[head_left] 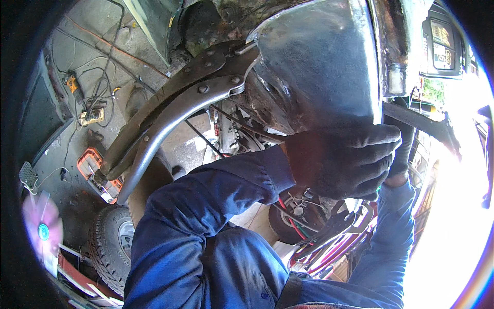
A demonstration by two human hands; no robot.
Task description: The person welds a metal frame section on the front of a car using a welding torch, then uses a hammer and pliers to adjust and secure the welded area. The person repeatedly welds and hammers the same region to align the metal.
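Note:
A curved bare-metal panel fills the upper middle, with a bright seam along its right edge. Large locking pliers are clamped at the panel's upper left, their long handles slanting down to the left. My left hand, in a black glove, is at the panel's lower right corner with its fingers curled. What lies in those fingers is hidden. My right hand, also black-gloved, reaches up behind the left one, beside the panel's right edge; its fingers are mostly hidden. A dark metal bar juts out to the right next to it.
At the left, cords and a yellow-black power tool lie on the concrete floor near an outlet box. An orange case and a tyre stand lower down. A fan spins at far left. Red hoses run below my hands.

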